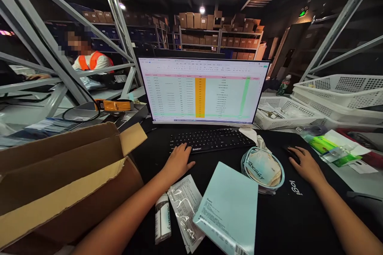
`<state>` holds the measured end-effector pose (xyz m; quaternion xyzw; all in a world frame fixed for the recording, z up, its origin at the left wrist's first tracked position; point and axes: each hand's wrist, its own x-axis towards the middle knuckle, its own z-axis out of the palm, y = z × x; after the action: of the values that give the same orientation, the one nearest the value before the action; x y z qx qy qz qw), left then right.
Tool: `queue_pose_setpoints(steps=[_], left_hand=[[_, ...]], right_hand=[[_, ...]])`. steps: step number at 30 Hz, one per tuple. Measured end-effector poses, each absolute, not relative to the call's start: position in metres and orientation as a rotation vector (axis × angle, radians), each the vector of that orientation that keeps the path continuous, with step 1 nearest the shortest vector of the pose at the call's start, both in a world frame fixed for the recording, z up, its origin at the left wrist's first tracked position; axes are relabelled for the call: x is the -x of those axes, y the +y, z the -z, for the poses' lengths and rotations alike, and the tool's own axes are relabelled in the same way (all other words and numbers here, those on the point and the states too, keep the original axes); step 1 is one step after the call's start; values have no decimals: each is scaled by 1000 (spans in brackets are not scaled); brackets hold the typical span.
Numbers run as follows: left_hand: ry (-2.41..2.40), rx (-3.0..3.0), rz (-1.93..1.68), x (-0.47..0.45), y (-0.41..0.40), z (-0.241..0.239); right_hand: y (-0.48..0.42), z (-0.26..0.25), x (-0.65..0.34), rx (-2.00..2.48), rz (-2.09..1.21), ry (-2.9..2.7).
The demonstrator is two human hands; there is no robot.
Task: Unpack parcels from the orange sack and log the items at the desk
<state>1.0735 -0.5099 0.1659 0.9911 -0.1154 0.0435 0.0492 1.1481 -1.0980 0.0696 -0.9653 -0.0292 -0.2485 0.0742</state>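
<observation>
My left hand (178,162) lies on the left end of a black keyboard (215,140), fingers stretched over the keys and thumb out to the side. Under my right hand (306,164) is a dark computer mouse (294,155), mostly covered by the curved fingers. Behind the keyboard stands a monitor (223,91) showing a spreadsheet with an orange column. Between my arms lie a light blue box (229,207), a silver sachet (186,207) and a small clear-and-white bottle (162,219). A round, clear pouch with blue trim (263,169) sits beyond the box.
An open cardboard box (68,183) stands at the left, close to my left forearm. White plastic baskets (341,95) are stacked at the right, near green packets (335,151). Metal frame bars rise on both sides. A person in an orange vest (92,60) is beyond the left frame.
</observation>
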Motion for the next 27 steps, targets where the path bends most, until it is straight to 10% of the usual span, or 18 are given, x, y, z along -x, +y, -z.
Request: queue_pose_setpoints(steps=[27], left_hand=[[-764, -2938, -314, -1177, -641, -160]], right_hand=[[-1085, -78, -1144, 2847, 764, -93]])
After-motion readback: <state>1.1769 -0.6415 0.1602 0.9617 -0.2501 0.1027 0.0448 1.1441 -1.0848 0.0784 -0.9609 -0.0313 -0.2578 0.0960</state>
